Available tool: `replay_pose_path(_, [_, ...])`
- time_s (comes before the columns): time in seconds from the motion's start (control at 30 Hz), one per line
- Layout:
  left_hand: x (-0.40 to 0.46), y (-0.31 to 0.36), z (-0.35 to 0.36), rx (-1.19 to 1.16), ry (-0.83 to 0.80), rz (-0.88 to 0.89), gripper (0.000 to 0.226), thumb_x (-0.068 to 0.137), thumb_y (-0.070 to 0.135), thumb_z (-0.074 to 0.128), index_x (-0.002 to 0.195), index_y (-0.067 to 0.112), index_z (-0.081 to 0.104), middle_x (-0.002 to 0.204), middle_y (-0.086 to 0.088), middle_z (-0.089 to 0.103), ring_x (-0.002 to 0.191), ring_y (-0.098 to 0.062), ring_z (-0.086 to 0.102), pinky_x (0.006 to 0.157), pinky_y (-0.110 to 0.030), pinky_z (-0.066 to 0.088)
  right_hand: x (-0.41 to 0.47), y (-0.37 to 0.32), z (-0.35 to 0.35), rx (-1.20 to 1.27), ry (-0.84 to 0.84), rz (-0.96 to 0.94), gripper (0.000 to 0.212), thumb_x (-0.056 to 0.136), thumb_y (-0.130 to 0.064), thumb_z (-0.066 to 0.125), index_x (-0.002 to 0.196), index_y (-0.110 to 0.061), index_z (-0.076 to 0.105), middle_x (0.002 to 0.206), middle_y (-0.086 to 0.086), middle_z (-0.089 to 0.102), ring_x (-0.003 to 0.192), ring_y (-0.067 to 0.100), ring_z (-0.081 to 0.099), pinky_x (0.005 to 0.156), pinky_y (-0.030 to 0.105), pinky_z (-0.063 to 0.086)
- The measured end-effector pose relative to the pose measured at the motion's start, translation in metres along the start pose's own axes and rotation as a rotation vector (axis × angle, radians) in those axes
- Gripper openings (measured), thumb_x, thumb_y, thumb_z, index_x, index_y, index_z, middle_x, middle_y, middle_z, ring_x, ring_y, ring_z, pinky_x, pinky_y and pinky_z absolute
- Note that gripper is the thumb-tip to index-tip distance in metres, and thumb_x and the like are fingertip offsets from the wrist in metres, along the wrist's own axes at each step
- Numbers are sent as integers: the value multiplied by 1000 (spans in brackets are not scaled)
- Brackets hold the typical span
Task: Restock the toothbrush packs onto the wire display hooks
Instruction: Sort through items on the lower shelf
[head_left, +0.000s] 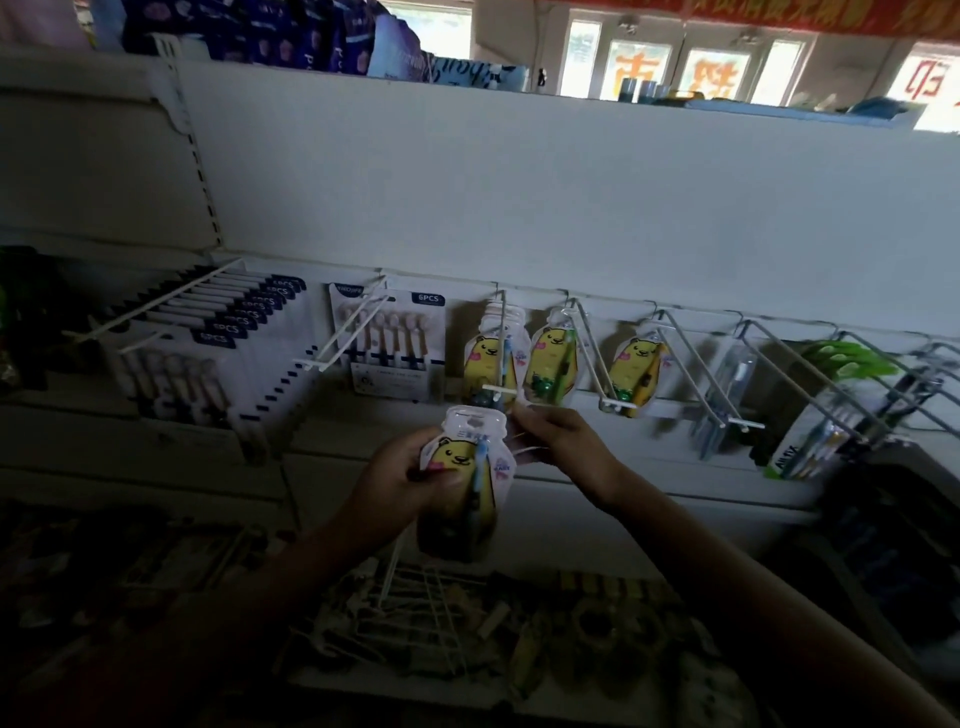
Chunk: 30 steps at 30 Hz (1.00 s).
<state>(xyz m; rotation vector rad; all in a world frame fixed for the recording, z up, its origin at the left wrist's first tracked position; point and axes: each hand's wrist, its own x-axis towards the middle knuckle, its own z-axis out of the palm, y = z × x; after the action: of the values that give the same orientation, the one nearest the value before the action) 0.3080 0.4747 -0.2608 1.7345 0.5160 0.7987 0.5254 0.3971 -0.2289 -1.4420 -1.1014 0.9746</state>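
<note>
My left hand (405, 478) grips a children's toothbrush pack (467, 457) printed with a yellow bear, held upright below the hooks. My right hand (550, 436) pinches the right upper edge of what looks like a second pack behind it, just under the tip of a wire hook (498, 389). That hook carries matching yellow bear packs (491, 358). Two more bear packs (553, 358) (636, 371) hang on the hooks to the right.
White 6PCS toothbrush packs (395, 338) hang left of the bear packs, with a full row (208, 353) further left. Long wire hooks (810, 374) with other toothbrush goods stick out on the right. Below is a dark shelf with wire racks (415, 597).
</note>
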Motion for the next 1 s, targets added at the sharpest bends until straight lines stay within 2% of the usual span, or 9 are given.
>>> replay_pose_path(0.07, [-2,0,7,-9,51,22,38,84,-9,68,110,19,64,105,10,75,98,-9,71,79,-18,54,-19,-2,0,15,-62,-13,41,102,-35,52,107,1,73,102,17,75,95,30,72,85,36,59])
replay_pose_path(0.17, [-3,0,16,-33,81,25,35,82,-9,70,104,18,65,98,12,76,90,-4,71,74,-14,52,-38,1,1,-11,-100,-80,33,102,-26,54,109,0,72,110,17,74,105,34,69,94,42,57])
replay_pose_path(0.27, [-4,3,19,-33,82,33,36,81,-8,71,103,20,66,96,13,76,87,-4,71,72,-14,53,-45,5,5,-116,-64,-188,12,96,-14,65,95,-5,73,96,7,72,91,19,68,82,35,55])
replay_pose_path(0.33, [-3,4,20,-20,76,48,35,81,-5,73,104,21,67,100,7,76,89,-8,72,75,-19,55,-47,7,9,-91,-18,-219,3,91,-1,68,92,-1,70,91,9,71,84,15,69,75,28,55])
replay_pose_path(0.47, [-2,13,21,-10,87,48,32,82,3,75,103,26,68,101,10,75,91,-5,71,75,-17,56,-45,8,16,-9,89,-221,7,89,8,65,93,13,66,88,23,69,78,20,71,70,31,60])
replay_pose_path(0.57, [-1,16,19,-26,95,41,28,83,6,75,103,24,68,100,13,75,91,-2,70,71,-13,53,-42,6,21,-37,161,-225,4,89,7,65,86,8,66,80,15,71,72,19,70,68,33,61])
replay_pose_path(0.67, [1,16,17,-39,95,35,26,84,7,75,105,22,69,101,10,75,92,-4,71,73,-13,53,-38,7,24,-25,220,-228,8,89,6,65,87,14,65,77,12,71,68,19,70,66,34,60])
replay_pose_path(0.87, [10,16,18,-43,108,32,30,83,4,74,105,24,68,99,11,76,91,-3,71,71,-13,53,-32,13,25,-104,277,-230,12,90,2,67,80,-3,68,75,10,73,71,26,70,71,48,61])
replay_pose_path(1.0, [17,11,18,-31,130,19,30,81,4,76,103,23,69,97,6,76,89,-6,72,68,-14,54,-27,14,23,-103,278,-230,16,89,3,67,77,-7,67,74,5,73,70,21,71,68,40,61])
